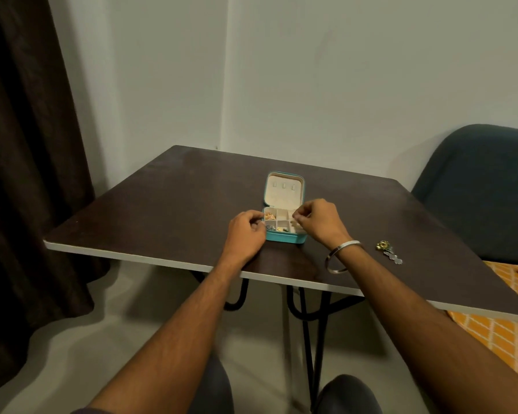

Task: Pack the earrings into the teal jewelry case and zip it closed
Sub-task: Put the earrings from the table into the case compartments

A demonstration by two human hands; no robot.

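Note:
The teal jewelry case [284,239] lies open on the dark table [168,201], its cream lid [284,189] tipped back. Its small compartments hold gold earrings [270,216] at the upper left and several tiny pieces along the front. My left hand [247,230] rests against the case's left side with fingers curled at the edge. My right hand [316,218] hovers over the right compartments, fingertips pinched together; whether they hold an earring is too small to see. A loose gold and silver earring cluster [388,251] lies on the table to the right.
A silver bangle [341,256] sits on my right wrist. A dark blue chair [479,186] stands at the table's right side. An orange patterned cloth [503,324] lies beyond the right edge. A dark curtain [27,144] hangs at the left.

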